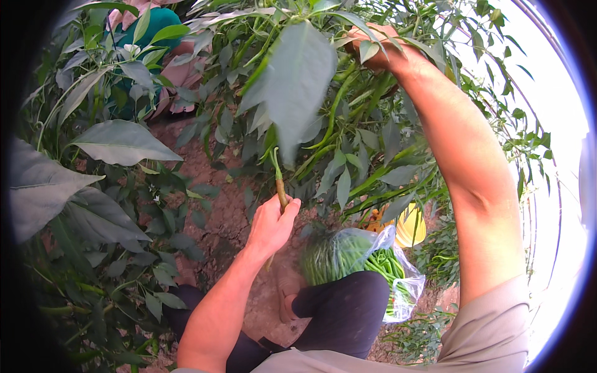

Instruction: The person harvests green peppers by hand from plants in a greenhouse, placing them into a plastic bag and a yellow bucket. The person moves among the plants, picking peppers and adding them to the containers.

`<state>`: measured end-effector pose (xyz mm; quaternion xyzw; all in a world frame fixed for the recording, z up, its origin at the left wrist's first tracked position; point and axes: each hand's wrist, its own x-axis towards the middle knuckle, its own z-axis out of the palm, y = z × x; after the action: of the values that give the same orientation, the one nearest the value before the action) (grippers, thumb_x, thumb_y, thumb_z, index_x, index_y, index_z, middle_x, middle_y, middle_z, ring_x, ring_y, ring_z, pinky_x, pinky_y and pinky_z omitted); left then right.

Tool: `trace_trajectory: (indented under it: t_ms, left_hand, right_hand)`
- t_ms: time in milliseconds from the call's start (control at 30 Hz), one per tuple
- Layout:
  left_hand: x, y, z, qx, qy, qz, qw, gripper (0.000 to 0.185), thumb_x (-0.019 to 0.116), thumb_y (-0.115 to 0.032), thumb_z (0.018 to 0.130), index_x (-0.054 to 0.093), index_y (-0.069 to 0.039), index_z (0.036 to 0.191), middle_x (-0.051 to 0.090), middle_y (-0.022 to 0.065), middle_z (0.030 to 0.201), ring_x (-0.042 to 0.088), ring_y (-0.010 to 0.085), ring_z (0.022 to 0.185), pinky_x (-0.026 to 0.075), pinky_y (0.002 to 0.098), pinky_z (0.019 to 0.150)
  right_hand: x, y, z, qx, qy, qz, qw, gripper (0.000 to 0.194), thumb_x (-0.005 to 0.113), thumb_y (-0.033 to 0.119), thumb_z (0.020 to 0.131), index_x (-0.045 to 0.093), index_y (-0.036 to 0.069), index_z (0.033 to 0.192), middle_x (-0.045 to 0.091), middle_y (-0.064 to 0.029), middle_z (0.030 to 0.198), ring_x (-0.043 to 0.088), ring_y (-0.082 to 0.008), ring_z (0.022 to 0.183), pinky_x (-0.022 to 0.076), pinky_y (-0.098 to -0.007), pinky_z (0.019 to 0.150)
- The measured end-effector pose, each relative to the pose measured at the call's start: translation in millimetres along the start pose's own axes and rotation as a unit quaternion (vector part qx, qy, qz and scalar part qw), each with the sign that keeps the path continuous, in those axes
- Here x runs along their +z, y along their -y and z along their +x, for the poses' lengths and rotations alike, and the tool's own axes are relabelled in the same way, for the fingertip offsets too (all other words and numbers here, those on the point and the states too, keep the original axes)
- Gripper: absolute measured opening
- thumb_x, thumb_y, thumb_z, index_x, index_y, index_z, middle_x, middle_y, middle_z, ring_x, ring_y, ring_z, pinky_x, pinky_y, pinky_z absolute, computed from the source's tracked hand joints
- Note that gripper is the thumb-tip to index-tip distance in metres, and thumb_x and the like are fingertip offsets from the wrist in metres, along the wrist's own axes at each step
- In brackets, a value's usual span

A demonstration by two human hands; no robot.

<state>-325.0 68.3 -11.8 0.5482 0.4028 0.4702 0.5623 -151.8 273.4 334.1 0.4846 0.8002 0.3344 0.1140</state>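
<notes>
My left hand (273, 224) is closed around a long pepper (281, 189), brownish in its middle, with a green curved stem pointing up. Up among the foliage at the upper right, my right hand (373, 44) reaches into a pepper plant (368, 135). Leaves partly cover its fingers, so I cannot tell whether it grips anything. Long thin green peppers (338, 107) hang just below that hand. A clear plastic bag (410, 298) full of green peppers (385, 263) stands on the ground beside my bent knee.
A large leaf (301, 79) hangs close to the camera. More pepper plants (116, 205) line the left side. A yellow container (410, 226) stands behind the bag. Another person in a green top (154, 28) is among plants at upper left. Bare soil (214, 200) runs between the rows.
</notes>
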Motion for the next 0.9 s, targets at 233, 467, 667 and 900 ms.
trace_trajectory:
  t_ms: [233, 467, 667, 900]
  left_hand:
    - [3, -2, -1, 0.003, 0.015, -0.01, 1.0, 0.029, 0.063, -0.027, 0.108, 0.065, 0.0, 0.099, 0.06, -0.0014, 0.075, 0.052, 0.0091, 0.068, 0.044, 0.0319, 0.062]
    - [6, 0, -1, -0.002, 0.022, -0.019, 1.0, 0.027, 0.063, -0.026, 0.108, 0.065, -0.001, 0.1, 0.061, -0.001, 0.076, 0.053, 0.0083, 0.067, 0.044, 0.03, 0.06]
    - [2, 5, 2, 0.039, 0.012, -0.112, 0.993, 0.02, 0.063, -0.022, 0.108, 0.067, -0.002, 0.106, 0.06, -0.002, 0.077, 0.052, 0.0058, 0.065, 0.043, 0.0264, 0.058]
    - [-7, -8, -4, 0.083, 0.024, -0.235, 0.968, 0.03, 0.068, -0.025, 0.106, 0.068, 0.0, 0.123, 0.062, -0.0026, 0.083, 0.05, 0.0039, 0.065, 0.037, 0.0203, 0.053]
  right_hand:
    - [-20, -42, 5, 0.071, -0.016, 0.105, 0.992, 0.028, 0.063, 0.026, 0.102, 0.067, 0.0, 0.108, 0.069, -0.0234, 0.093, 0.07, -0.039, 0.09, 0.0541, -0.0479, 0.079]
    - [-80, -65, 13, 0.317, -0.256, 0.544, 0.733, 0.022, 0.061, 0.014, 0.101, 0.072, -0.003, 0.09, 0.069, -0.01, 0.075, 0.073, -0.0243, 0.066, 0.0542, -0.0384, 0.044]
    - [-113, 23, -54, 0.267, -0.272, 0.583, 0.717, 0.018, 0.063, 0.019, 0.103, 0.067, 0.003, 0.109, 0.072, -0.0108, 0.088, 0.076, -0.0232, 0.084, 0.0589, -0.0377, 0.064]
    - [-49, 124, -171, 0.063, -0.199, 0.412, 0.887, 0.019, 0.069, 0.019, 0.099, 0.072, 0.003, 0.109, 0.074, -0.0157, 0.09, 0.076, -0.0282, 0.082, 0.0582, -0.0442, 0.074]
